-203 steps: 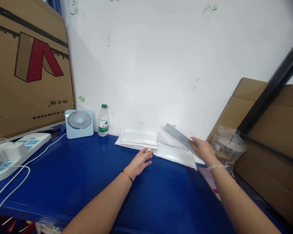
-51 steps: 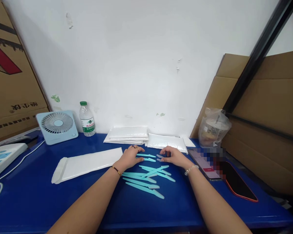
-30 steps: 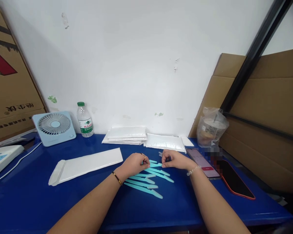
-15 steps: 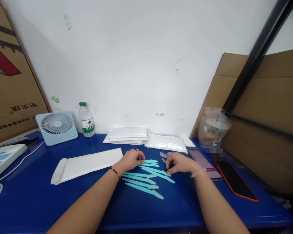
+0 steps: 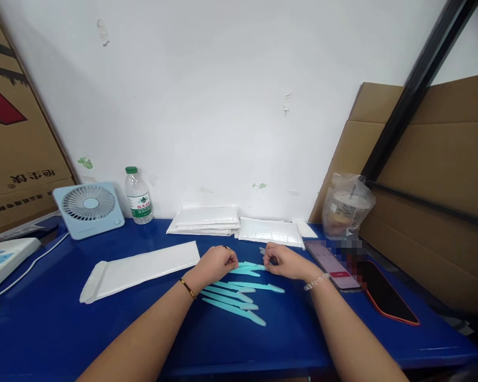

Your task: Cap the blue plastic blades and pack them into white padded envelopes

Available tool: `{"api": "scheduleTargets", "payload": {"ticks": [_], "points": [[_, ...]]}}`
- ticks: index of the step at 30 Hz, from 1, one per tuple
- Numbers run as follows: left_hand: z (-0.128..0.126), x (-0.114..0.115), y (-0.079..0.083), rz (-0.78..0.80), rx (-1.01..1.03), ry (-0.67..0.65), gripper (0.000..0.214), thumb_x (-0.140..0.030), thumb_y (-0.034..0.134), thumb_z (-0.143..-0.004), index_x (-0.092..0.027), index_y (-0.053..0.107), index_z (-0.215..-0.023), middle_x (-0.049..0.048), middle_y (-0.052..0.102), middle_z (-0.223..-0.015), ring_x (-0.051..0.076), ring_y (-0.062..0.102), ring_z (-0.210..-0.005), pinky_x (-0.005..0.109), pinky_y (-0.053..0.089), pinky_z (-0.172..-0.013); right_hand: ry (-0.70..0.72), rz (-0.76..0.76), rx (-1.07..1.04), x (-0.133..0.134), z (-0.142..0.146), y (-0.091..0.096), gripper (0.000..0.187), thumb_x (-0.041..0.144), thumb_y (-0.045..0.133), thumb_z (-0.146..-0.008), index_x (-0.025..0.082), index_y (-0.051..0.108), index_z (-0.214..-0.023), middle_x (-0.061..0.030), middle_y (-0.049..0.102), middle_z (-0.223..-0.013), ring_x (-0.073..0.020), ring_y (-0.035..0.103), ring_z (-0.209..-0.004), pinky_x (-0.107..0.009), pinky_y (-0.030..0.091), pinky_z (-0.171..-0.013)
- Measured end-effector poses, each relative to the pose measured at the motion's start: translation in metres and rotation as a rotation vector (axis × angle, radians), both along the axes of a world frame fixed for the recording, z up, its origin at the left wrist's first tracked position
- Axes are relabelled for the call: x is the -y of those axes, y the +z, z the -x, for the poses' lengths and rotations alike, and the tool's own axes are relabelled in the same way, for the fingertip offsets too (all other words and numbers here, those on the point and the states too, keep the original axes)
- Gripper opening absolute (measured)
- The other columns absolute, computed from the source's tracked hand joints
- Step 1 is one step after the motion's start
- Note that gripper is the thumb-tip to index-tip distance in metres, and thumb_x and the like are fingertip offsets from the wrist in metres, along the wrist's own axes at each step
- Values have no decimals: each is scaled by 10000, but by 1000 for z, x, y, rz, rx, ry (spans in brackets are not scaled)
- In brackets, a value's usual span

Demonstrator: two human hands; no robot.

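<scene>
Several turquoise eyebrow razors (image 5: 234, 311) lie fanned out on the blue table, blade ends pointing right. At the far end of this row my left hand (image 5: 219, 263) is closed, its thumb and finger pinching the handle ends of razors. My right hand (image 5: 284, 261) pinches the other end of a turquoise razor (image 5: 252, 265) that spans the gap between both hands. Some small greyish pieces (image 5: 262, 250) show partly behind my right fingers. A white padded mailer (image 5: 143, 269) lies flat to the left of my left hand.
Stacked white mailers (image 5: 207, 216) and another white mailer (image 5: 270, 232) lie along the wall. A blue fan (image 5: 90, 209) and water bottle (image 5: 139, 196) stand back left. At right are a lit phone (image 5: 334, 268), a red-edged phone (image 5: 390, 292) and a bagged cup (image 5: 344, 209).
My right hand has moved left and slightly away from me, with a razor now pinched in it. One razor in the middle of the row has shifted. My left hand stays nearly in place.
</scene>
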State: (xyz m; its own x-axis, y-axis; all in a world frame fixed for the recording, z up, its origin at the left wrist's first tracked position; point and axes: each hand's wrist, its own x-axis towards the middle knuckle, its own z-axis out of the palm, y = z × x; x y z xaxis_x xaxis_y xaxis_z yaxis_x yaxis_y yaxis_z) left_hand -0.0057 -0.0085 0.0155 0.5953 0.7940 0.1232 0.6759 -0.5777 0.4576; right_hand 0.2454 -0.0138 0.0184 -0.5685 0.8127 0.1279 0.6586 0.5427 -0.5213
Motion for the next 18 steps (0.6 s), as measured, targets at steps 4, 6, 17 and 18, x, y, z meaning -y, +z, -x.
{"api": "scheduleTargets", "payload": {"ticks": [4, 6, 17, 18], "points": [[2, -2, 2, -42, 31, 57, 259, -413, 490, -810, -217, 659, -819, 20, 658, -859, 173, 564, -804, 249, 383, -669, -58, -25, -45, -2, -4, 2, 41, 170, 575, -740, 175, 616, -741, -21, 515, -819, -132, 488, -690, -251, 408, -639], [2, -2, 2, -27, 40, 48, 280, -448, 503, -798, -219, 659, -828, 21, 653, -862, 174, 562, -806, 248, 384, -669, -29, -17, -56, -2, -3, 1, 45, 176, 572, -755, 181, 616, -751, -18, 512, -820, -132, 487, -697, -250, 408, -643], [17, -8, -2, -7, -36, 88, 460, -524, 627, -673, -264, 605, -1052, 37, 601, -1031, 236, 505, -993, 299, 401, -783, -148, 39, -36, -5, -22, 4, 121, 309, 654, -715, 190, 660, -731, -23, 555, -828, -160, 531, -750, -271, 420, -675], [16, -7, -3, -15, -41, 76, 468, -515, 639, -669, -278, 593, -1070, 32, 592, -1044, 236, 496, -1005, 306, 397, -799, -102, 75, -32, -2, -22, 6, 156, 338, 678, -695, 192, 669, -747, -20, 564, -831, -161, 535, -755, -266, 422, -670]]}}
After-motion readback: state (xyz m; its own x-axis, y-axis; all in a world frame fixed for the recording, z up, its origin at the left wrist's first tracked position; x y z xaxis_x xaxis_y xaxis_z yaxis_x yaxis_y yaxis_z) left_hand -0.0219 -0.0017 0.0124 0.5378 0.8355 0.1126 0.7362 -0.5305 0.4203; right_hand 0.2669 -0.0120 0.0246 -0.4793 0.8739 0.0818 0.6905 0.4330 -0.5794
